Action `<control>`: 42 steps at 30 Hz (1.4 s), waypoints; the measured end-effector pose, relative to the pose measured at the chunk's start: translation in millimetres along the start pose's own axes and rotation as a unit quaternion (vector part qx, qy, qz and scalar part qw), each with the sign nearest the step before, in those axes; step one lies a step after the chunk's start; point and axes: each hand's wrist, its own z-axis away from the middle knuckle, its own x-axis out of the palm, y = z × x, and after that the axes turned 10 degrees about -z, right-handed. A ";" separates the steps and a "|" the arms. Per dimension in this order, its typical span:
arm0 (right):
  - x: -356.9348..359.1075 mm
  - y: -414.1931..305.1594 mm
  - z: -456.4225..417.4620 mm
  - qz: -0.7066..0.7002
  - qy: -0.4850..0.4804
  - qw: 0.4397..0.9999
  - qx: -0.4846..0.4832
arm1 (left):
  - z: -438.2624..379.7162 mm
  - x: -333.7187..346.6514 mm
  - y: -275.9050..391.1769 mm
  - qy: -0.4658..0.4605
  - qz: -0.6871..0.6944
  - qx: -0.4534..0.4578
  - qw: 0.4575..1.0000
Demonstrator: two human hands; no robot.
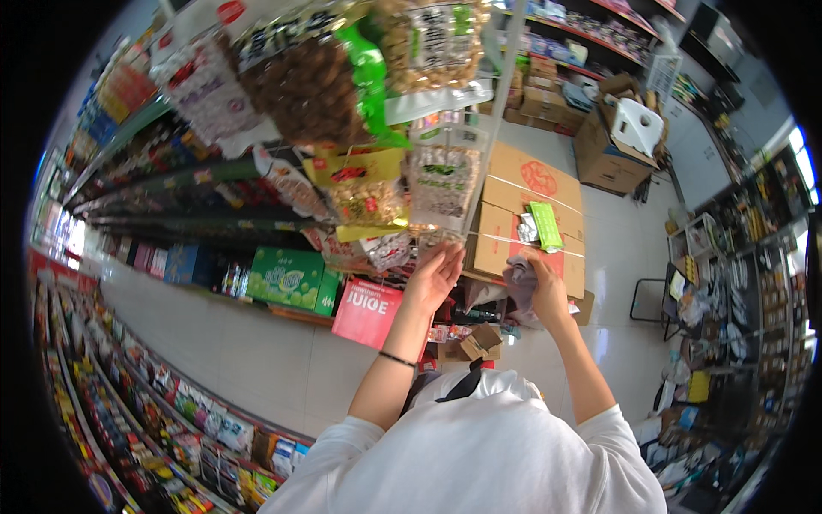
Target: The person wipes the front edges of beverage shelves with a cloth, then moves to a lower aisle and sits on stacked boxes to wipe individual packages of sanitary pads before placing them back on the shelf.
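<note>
My right hand (549,290) is shut on a crumpled greyish-mauve cloth (521,280), in front of a stack of flattened cardboard boxes (533,177). My left hand (434,281) is raised with fingers extended, at the lower end of a hanging clear packet (443,183) with pale contents; whether it touches the packet is hard to tell. To its left hangs a yellow snack bag (363,189). Higher up are a large bag of brown pieces (308,87) and a bag of tan nuts (430,48). A green packet (545,226) lies on the cardboard.
A pink juice carton (366,311) and a green carton (286,277) stand low on the left. Small open boxes (478,344) sit near my body. Stocked shelves (212,443) line the lower left. Farther right are a large cardboard box (607,154) and a folding chair (652,299).
</note>
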 end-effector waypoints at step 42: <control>-298.7 303.5 454.9 -0.291 0.289 0.818 0.402 | 99.6 232.9 -627.2 -0.211 -0.503 -0.503 0.670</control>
